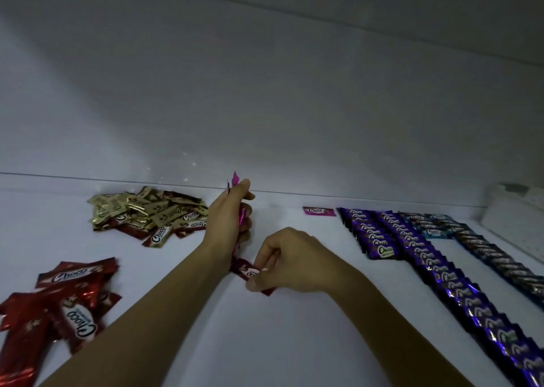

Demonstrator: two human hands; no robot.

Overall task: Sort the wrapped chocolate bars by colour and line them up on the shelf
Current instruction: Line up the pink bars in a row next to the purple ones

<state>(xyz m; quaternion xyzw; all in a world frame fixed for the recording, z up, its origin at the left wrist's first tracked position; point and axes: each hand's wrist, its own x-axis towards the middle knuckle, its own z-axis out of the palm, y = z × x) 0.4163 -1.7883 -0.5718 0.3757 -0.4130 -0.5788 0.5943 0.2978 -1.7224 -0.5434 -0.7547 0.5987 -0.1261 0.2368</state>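
we are holding our left hand upright at the centre of the frame, its fingers curling round a thin stack of pink bars whose ends are poking out above the fingertips. just below and right of it, our right hand is pinching a maroon bar between thumb and fingers, low over the white shelf; we cannot tell whether the bar is touching the shelf. the two hands are sitting close together but not touching.

a gold pile is lying loose at the upper left, and a red pile is lying at the lower left. a single pink bar is lying flat right of centre, just beside the purple rows, which are running toward the lower right. a blue row is lying beyond them, near a white box at the right edge.
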